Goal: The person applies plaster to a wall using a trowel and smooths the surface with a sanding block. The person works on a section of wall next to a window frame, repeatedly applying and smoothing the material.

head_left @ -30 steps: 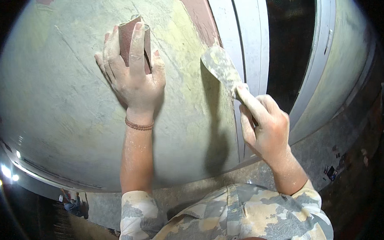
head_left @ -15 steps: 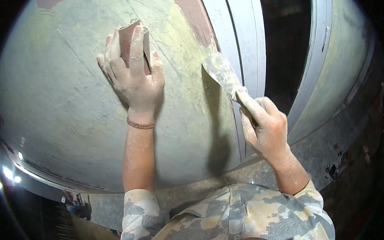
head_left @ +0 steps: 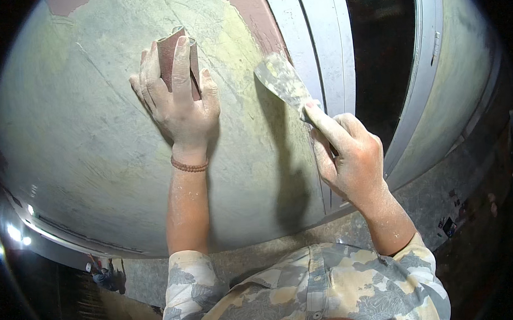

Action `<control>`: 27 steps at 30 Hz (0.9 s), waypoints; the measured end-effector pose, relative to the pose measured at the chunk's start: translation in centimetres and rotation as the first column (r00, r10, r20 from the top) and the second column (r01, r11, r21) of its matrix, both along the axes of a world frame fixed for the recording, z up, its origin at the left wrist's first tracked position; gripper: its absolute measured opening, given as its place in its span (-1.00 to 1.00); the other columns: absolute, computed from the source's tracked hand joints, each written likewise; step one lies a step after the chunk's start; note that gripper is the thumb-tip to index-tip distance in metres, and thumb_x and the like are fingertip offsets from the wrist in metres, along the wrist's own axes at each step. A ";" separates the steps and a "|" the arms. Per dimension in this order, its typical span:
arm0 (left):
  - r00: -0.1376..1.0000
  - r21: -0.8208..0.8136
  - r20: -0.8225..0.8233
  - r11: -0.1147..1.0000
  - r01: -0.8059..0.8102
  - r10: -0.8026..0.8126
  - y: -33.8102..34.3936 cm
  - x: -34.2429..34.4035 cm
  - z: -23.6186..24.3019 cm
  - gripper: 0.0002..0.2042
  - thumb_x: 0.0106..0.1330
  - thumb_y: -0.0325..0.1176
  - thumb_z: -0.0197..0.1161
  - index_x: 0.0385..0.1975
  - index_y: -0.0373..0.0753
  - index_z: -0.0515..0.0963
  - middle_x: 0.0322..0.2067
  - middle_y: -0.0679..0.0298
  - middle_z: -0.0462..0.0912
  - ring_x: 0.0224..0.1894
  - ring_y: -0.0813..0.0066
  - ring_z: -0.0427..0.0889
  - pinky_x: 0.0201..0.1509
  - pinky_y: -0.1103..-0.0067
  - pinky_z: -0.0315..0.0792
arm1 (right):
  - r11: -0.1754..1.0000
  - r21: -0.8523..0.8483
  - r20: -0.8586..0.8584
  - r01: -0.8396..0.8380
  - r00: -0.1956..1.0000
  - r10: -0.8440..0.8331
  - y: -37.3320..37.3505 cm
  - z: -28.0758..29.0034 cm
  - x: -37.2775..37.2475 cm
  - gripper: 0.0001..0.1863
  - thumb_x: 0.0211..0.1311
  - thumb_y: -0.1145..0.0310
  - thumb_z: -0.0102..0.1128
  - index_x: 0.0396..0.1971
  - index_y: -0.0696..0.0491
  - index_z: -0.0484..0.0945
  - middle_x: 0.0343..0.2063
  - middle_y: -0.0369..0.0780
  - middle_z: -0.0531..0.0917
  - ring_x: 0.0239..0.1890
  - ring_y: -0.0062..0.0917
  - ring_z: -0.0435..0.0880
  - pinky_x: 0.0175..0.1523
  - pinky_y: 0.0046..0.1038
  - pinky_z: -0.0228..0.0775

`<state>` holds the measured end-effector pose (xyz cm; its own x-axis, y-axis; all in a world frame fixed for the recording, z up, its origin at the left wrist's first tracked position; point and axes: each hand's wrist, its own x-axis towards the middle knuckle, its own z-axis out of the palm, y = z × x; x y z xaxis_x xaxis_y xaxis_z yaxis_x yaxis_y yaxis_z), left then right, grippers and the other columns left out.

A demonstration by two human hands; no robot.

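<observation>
My dust-coated left hand (head_left: 174, 103) lies against the mottled grey-green wall (head_left: 101, 138), its fingers wrapped over a folded reddish-brown piece of sandpaper (head_left: 167, 65). My right hand (head_left: 348, 153) grips a putty knife (head_left: 280, 80), index finger along it toward the blade. The mottled, putty-smeared blade tilts up to the left beside the white frame (head_left: 320, 54), over the edge of a pink patch (head_left: 250, 14) and pale yellow filler on the wall. The blade casts a shadow down the wall; whether it touches the surface I cannot tell.
A dark opening (head_left: 380, 46) lies right of the white frame, with another wall section beyond it. A grey concrete floor (head_left: 413, 210) runs below the wall, with small dark objects at right. A person (head_left: 106, 276) is at lower left near bright lights (head_left: 14, 232).
The blade and my right hand have shifted slightly up and left compared with half a second ago. My left hand stays on the sandpaper in nearly the same place.
</observation>
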<state>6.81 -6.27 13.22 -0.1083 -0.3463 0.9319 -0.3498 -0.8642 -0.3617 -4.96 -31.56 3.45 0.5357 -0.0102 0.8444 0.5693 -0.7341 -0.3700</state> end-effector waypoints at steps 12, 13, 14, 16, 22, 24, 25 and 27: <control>0.999 0.020 0.019 0.999 0.044 -0.044 0.7 -0.4 0.3 -0.45 0.27 -0.23 0.27 0.34 0.11 0.54 0.36 0.11 0.45 0.49 0.03 0.33 0.64 -0.03 -0.06 | 1.000 0.004 0.026 -0.020 0.999 0.020 0.5 0.6 -0.6 -0.48 0.17 0.60 0.32 0.19 0.04 0.68 -0.52 -0.16 0.54 -0.58 -0.46 0.53 -0.42 -0.43 0.42; 0.998 0.024 0.029 0.998 0.053 -0.054 0.7 -0.4 0.1 -0.44 0.27 -0.24 0.27 0.34 0.11 0.54 0.36 0.11 0.45 0.49 0.03 0.33 0.64 -0.03 -0.05 | 1.000 0.004 0.028 -0.024 0.999 0.024 0.5 0.6 -0.5 -0.47 0.17 0.60 0.32 0.19 0.04 0.68 -0.52 -0.16 0.54 -0.58 -0.46 0.53 -0.42 -0.43 0.42; 0.999 0.042 0.007 0.998 0.044 -0.044 0.6 -0.4 0.1 -0.44 0.27 -0.24 0.27 0.34 0.11 0.54 0.37 0.11 0.44 0.49 0.04 0.33 0.64 -0.02 -0.05 | 0.998 0.030 0.092 -0.062 0.994 0.059 0.5 0.5 -0.6 -0.47 0.17 0.60 0.32 0.19 0.03 0.68 -0.52 -0.16 0.53 -0.58 -0.46 0.53 -0.42 -0.42 0.42; 0.998 0.029 -0.006 0.998 0.056 -0.055 0.5 -0.4 0.0 -0.43 0.25 -0.26 0.27 0.34 0.13 0.54 0.37 0.12 0.44 0.49 0.05 0.33 0.65 0.00 -0.05 | 1.000 -0.012 0.037 0.004 0.999 -0.003 0.4 0.5 -0.5 -0.40 0.06 0.48 0.40 0.21 -0.10 0.66 -0.50 -0.26 0.53 -0.59 -0.47 0.57 -0.47 -0.43 0.47; 0.999 0.014 0.002 0.999 0.042 -0.042 0.5 -0.5 -0.1 -0.43 0.24 -0.26 0.28 0.33 0.13 0.55 0.35 0.14 0.45 0.49 0.05 0.33 0.65 0.01 -0.04 | 0.999 0.013 -0.057 -0.033 0.998 0.034 -0.1 0.0 -1.0 -0.45 0.15 0.46 0.36 0.21 -0.08 0.67 -0.51 -0.24 0.56 -0.59 -0.46 0.56 -0.46 -0.41 0.47; 0.998 0.032 0.024 0.998 0.062 -0.063 0.5 -0.4 -0.1 -0.44 0.25 -0.24 0.25 0.32 0.12 0.56 0.35 0.12 0.46 0.49 0.05 0.34 0.65 -0.01 -0.04 | 0.999 0.039 -0.065 -0.015 0.998 0.018 -0.3 -0.1 -1.1 -0.46 0.15 0.47 0.36 0.20 -0.08 0.68 -0.51 -0.23 0.57 -0.60 -0.46 0.57 -0.46 -0.39 0.48; 0.998 0.032 0.021 0.998 0.060 -0.061 0.5 -0.4 0.0 -0.44 0.24 -0.24 0.25 0.32 0.12 0.56 0.35 0.11 0.46 0.49 0.05 0.34 0.65 -0.02 -0.04 | 0.999 0.034 -0.091 -0.021 0.996 0.024 -0.3 -0.2 -1.1 -0.46 0.15 0.48 0.36 0.20 -0.08 0.68 -0.51 -0.22 0.58 -0.60 -0.46 0.58 -0.46 -0.39 0.48; 0.999 0.025 0.011 0.999 0.045 -0.045 0.6 -0.4 -0.2 -0.43 0.23 -0.24 0.23 0.33 0.11 0.55 0.35 0.07 0.46 0.48 0.04 0.34 0.62 -0.06 -0.01 | 0.998 0.063 -0.100 -0.001 0.995 0.007 -0.2 -0.2 -1.0 -0.46 0.15 0.50 0.36 0.19 -0.07 0.69 -0.51 -0.21 0.58 -0.59 -0.45 0.59 -0.46 -0.39 0.48</control>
<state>6.45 -5.70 13.06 -0.1352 -0.3636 0.9217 -0.3838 -0.8384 -0.3871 -5.99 -31.73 3.22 0.6177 -0.0590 0.7842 0.5300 -0.7055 -0.4706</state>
